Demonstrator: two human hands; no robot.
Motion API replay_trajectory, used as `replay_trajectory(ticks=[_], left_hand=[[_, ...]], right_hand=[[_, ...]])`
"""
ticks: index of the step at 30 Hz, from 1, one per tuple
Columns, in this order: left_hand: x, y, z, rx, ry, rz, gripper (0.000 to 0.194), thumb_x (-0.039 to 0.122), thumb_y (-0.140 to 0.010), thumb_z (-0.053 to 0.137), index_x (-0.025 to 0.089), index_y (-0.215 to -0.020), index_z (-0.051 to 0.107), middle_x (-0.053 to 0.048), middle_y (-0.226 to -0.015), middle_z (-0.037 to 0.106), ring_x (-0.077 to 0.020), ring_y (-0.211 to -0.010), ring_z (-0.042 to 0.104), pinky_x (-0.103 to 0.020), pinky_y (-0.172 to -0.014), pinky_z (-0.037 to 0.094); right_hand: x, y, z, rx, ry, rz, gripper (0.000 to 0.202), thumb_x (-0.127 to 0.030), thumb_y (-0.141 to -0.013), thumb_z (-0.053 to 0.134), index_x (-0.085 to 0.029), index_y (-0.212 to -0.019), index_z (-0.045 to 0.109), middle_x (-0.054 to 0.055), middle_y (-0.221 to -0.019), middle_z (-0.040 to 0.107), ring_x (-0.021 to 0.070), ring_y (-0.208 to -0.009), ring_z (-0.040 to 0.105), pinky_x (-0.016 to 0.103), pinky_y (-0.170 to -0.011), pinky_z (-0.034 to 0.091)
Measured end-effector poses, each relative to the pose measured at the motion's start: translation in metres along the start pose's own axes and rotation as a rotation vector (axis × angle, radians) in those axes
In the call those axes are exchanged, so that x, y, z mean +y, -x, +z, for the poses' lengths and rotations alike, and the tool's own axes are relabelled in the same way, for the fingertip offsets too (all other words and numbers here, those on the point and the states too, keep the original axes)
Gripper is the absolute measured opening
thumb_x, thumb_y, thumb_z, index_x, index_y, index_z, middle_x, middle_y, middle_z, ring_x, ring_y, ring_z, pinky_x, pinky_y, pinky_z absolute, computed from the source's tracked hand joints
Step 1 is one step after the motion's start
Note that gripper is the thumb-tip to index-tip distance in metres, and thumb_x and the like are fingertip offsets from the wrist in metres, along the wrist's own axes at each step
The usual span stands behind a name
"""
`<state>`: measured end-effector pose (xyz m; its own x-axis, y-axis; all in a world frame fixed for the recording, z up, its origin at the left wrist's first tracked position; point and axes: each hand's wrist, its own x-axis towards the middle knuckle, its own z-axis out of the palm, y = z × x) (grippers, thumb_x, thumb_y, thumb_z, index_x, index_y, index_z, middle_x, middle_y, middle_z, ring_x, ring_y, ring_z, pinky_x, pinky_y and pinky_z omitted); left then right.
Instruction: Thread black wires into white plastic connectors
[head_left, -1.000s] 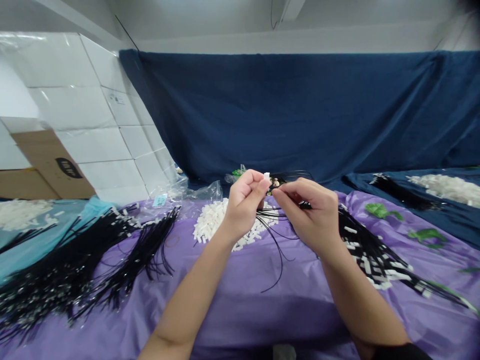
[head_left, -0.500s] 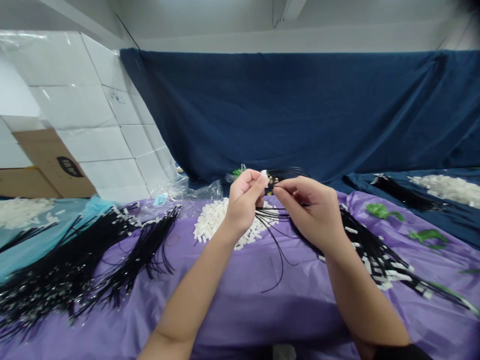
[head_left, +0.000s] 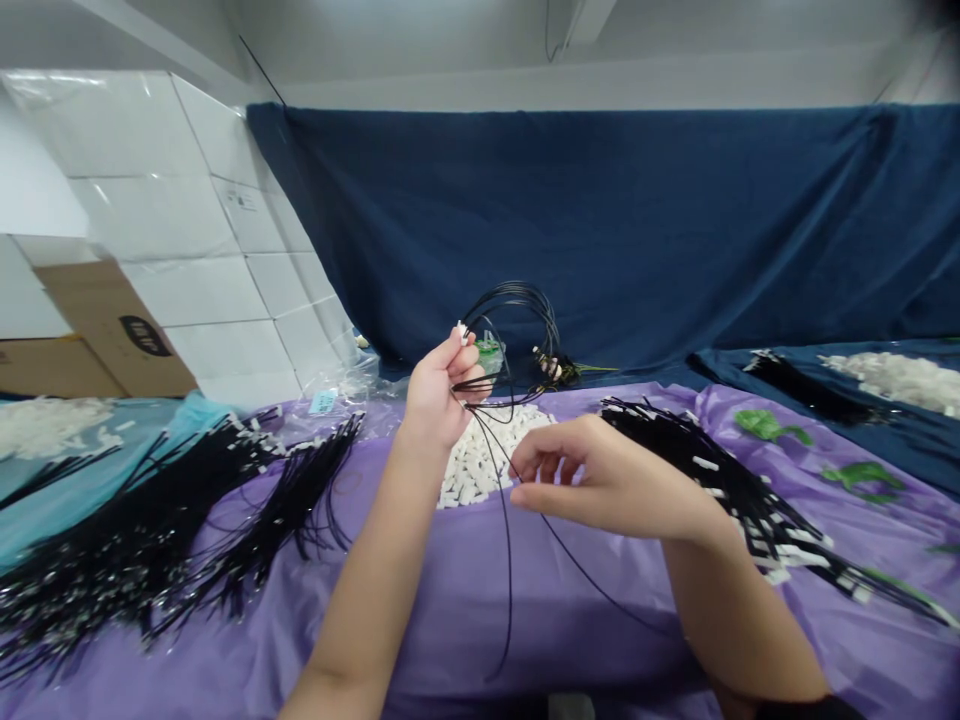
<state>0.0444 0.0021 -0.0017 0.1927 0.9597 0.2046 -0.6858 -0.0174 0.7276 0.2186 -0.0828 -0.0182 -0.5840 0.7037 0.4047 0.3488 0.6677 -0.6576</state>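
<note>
My left hand (head_left: 444, 385) is closed around a small bunch of thin black wires (head_left: 517, 290). They arch up and over to the right from its fingertips, and a small white plastic piece (head_left: 462, 332) shows at the thumb and forefinger. Two loose wire ends hang down below this hand. My right hand (head_left: 581, 470) is lower and to the right, its thumb stretched out and its fingers loosely curled with a gap between. One hanging wire passes by its fingertips; whether they touch is unclear. Beneath and between both hands lies a heap of small white plastic pieces (head_left: 476, 465).
Bundles of black wires with white ends lie on the purple cover (head_left: 600, 600), at left (head_left: 150, 510) and right (head_left: 720, 470). A clear plastic bag (head_left: 360, 385) lies behind. White boxes (head_left: 165, 220) are stacked at left; a dark blue cloth (head_left: 600, 220) hangs at the back.
My left hand has moved left, carrying the wires, which now stand up in an arch. The right hand has come away from it, down and toward me, and its pinch has loosened.
</note>
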Motion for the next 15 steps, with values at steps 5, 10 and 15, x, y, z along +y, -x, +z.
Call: replay_trajectory(ticks=[5,10,15], left_hand=[[0.005,0.004,0.001,-0.029,0.026,-0.016,0.024,0.028,-0.096,0.050,0.015,-0.077,0.053,0.010,-0.050,0.020,-0.0022,-0.033,0.020,-0.016,-0.033,0.021],[0.013,0.008,0.000,-0.096,0.108,-0.108,0.033,0.027,-0.100,0.039,0.016,-0.072,0.053,0.009,-0.047,0.023,-0.0028,-0.035,0.011,-0.018,-0.035,0.023],[0.012,0.012,0.006,-0.131,0.208,-0.128,0.035,0.027,-0.101,0.040,0.015,-0.070,0.052,0.008,-0.046,0.028,-0.0018,-0.037,0.010,-0.017,-0.036,0.024]], right_hand=[[-0.003,0.000,0.006,0.000,0.059,0.040,0.016,-0.014,-0.083,0.060,-0.018,-0.068,0.062,-0.004,-0.063,0.061,0.0078,-0.058,0.054,0.020,-0.056,0.043],[0.004,0.007,-0.008,0.101,-0.105,0.069,0.005,-0.020,-0.089,0.057,-0.019,-0.093,0.060,-0.003,-0.066,0.062,0.0093,-0.058,0.055,0.020,-0.052,0.043],[0.009,0.021,-0.036,-0.004,-0.381,-0.074,0.006,-0.024,-0.092,0.058,-0.019,-0.091,0.061,-0.002,-0.067,0.061,0.0085,-0.058,0.058,0.021,-0.056,0.049]])
